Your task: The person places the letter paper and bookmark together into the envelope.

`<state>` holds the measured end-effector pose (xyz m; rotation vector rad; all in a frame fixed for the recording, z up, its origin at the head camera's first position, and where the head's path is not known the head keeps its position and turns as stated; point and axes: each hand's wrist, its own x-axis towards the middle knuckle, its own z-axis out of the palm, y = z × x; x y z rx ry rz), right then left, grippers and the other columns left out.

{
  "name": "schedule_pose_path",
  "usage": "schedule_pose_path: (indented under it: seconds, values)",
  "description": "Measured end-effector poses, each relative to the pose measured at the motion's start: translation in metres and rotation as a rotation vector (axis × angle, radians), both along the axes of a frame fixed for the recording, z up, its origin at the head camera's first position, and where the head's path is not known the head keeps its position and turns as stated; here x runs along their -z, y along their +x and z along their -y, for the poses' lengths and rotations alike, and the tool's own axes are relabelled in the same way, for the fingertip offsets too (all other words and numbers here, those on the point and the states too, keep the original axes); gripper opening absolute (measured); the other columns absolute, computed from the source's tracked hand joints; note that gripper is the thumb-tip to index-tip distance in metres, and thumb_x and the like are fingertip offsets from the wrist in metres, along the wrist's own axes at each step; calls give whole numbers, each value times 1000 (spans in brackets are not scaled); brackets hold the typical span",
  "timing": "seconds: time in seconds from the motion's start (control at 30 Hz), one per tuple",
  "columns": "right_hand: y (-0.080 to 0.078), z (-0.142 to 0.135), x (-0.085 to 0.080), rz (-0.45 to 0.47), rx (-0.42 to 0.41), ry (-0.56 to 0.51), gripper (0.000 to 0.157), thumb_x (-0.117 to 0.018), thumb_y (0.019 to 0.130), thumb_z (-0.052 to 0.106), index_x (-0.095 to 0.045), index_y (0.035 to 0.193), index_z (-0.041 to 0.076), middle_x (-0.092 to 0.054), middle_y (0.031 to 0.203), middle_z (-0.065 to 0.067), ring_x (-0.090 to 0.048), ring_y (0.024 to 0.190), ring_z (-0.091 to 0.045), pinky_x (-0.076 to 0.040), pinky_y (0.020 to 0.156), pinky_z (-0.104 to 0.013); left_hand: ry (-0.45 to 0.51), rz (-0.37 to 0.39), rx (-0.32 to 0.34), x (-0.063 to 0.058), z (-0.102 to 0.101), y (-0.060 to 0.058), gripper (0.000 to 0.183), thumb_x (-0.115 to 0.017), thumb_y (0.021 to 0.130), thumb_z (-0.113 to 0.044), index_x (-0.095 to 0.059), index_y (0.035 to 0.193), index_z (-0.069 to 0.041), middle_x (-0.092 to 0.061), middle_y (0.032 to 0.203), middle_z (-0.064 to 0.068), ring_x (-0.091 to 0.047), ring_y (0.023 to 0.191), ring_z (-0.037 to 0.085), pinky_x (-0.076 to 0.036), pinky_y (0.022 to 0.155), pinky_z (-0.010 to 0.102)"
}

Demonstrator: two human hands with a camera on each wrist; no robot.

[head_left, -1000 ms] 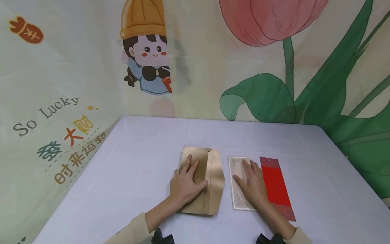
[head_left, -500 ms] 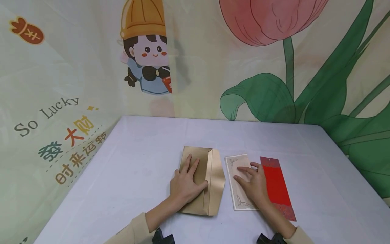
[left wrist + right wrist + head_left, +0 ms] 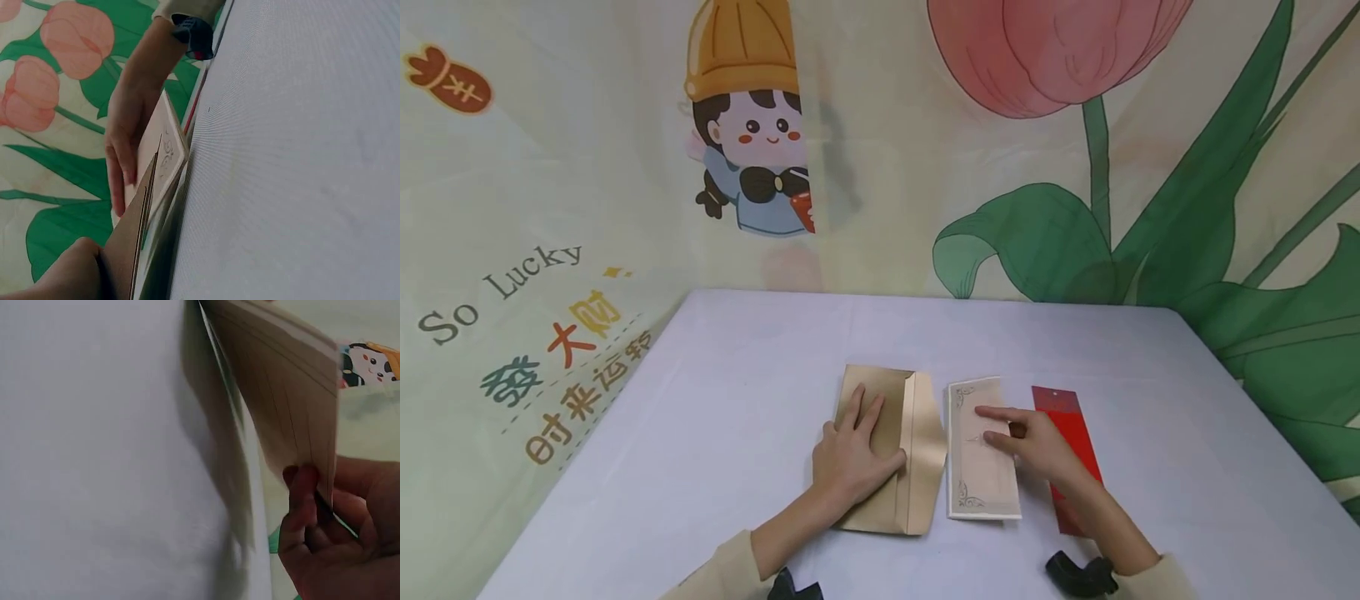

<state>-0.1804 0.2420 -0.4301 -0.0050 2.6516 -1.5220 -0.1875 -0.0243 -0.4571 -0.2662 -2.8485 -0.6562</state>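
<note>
A kraft envelope (image 3: 925,450) lies with its flap side up, the flap pointing right. My left hand (image 3: 852,467) rests flat on it, fingers spread straight. To its right is a folded sheaf of cream letter paper (image 3: 977,487) with scrollwork in the corners. My right hand (image 3: 1041,442) pinches its right edge between thumb and fingers. That edge is raised off the table; the right wrist view shows faint lines on the underside of the letter paper (image 3: 281,394) and fingertips (image 3: 305,478) against it. Partly beneath my right forearm lies a red bookmark-like strip (image 3: 1078,429).
White cloth covers the table (image 3: 760,358). A printed backdrop (image 3: 880,167) with tulips and a cartoon figure stands along the far edge. Black wrist mounts (image 3: 1081,575) show near both sleeves.
My right hand has gone from lying flat on the letter paper to pinching its right edge, shifting the paper slightly left and lifting that side. The left hand stays on the envelope.
</note>
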Motion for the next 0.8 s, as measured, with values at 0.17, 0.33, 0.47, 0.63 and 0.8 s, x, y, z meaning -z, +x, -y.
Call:
schedule_pose_path:
  seconds: [0.17, 0.33, 0.47, 0.63, 0.8]
  values:
    - [-2, -3, -16, 41, -115, -147, 55, -69, 81, 21, -52, 134, 20, -46, 136, -12, -59, 90, -24, -51, 69, -30, -13, -2, -5, 2, 0, 1, 80, -56, 65, -54, -41, 140, -30, -22, 151, -4, -44, 73, 27, -33, 49, 31]
    - [-3, 16, -6, 97, -187, -189, 58, -69, 81, 19, -49, 135, 20, -49, 134, -12, -61, 87, -24, -51, 67, -30, -13, -10, 9, 4, -1, 2, 81, -57, 66, -56, -41, 140, -28, -23, 150, -2, -45, 73, 28, -34, 49, 32]
    - [-2, 34, 8, 104, -200, -173, 59, -70, 80, 14, -49, 135, 15, -59, 118, -14, -59, 71, -21, -48, 58, -26, -23, -14, 20, 5, -2, 4, 82, -56, 67, -57, -40, 141, -27, -24, 150, 0, -47, 74, 29, -35, 50, 32]
    - [-2, 55, 18, -71, -211, -20, 59, -72, 77, 8, -53, 133, 14, -60, 77, -6, -47, 57, -13, -39, 49, -21, -42, -28, 25, 6, 0, 3, 83, -57, 66, -57, -40, 141, -26, -23, 151, 0, -46, 74, 29, -34, 49, 31]
    - [-1, 67, 19, -256, -205, 212, 65, -78, 71, 14, -54, 131, 19, -52, 83, 3, -44, 74, -12, -40, 62, -24, -74, -64, 28, 6, 2, 0, 86, -59, 62, -58, -43, 140, -25, -25, 150, 1, -46, 74, 29, -35, 49, 32]
